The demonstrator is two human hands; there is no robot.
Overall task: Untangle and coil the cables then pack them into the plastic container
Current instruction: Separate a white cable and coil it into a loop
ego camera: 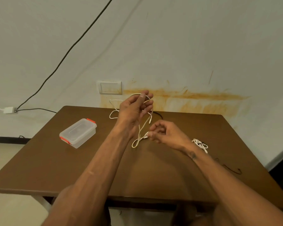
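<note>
**Above the brown table, both hands on one white cable**

Over the middle of the table (55, 168) your left hand (132, 110) is raised, its fingers curled round loops of the white cable (141, 128), which arches over your fingertips and hangs down in a long loop whose bottom reaches the tabletop. Your right hand (167, 132), lower and just to the right, pinches the cable's connector end between thumb and fingers.

To the left, well apart from your hands, the plastic container (78, 132) sits on the table with its clear lid on and its orange clips at both ends. Behind your left hand another white cable (113, 114) trails along the far edge, beside a black cable (158, 114). Near your right wrist lies a small white bundle (200, 144), and a dark wire (234, 171) rests by the right edge, partly hidden by your forearm. On the stained wall behind are a switch plate (110, 87) and a black cord (69, 51) running to a white adapter (8, 110).
</note>
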